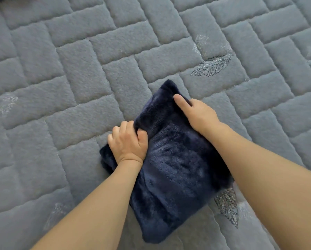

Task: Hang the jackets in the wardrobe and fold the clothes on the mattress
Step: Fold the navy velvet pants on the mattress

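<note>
1. Folding step, not the hanging one. No jackets or wardrobe in view, only the dark blue fleece garment [171, 159] lying on the grey quilted mattress [79, 78].
2. My left hand [128, 141] has its fingers curled tight into a bunched edge of the garment, thumb on top, knuckles down towards the mattress.
3. My right hand [196, 114] sits on the far corner of the garment, thumb laid straight on top; the other fingers go over the edge and I cannot see them, so a grip or a flat press, cannot tell.
4. The garment runs from beyond my right hand back between both forearms towards me. It is already a compact, thick, several-layer bundle, so I judge the fold is near done.
5. Next move, I guess: either one last fold of the far end towards me, or tuck in the bunch under my left hand and flatten it.
6. That calls for both hands moving together and keeping the layers square; the plush fabric looks slippery and bulky and may spring open.
7. An embroidered leaf pattern [212, 64] lies on the mattress beyond my right hand.
</note>
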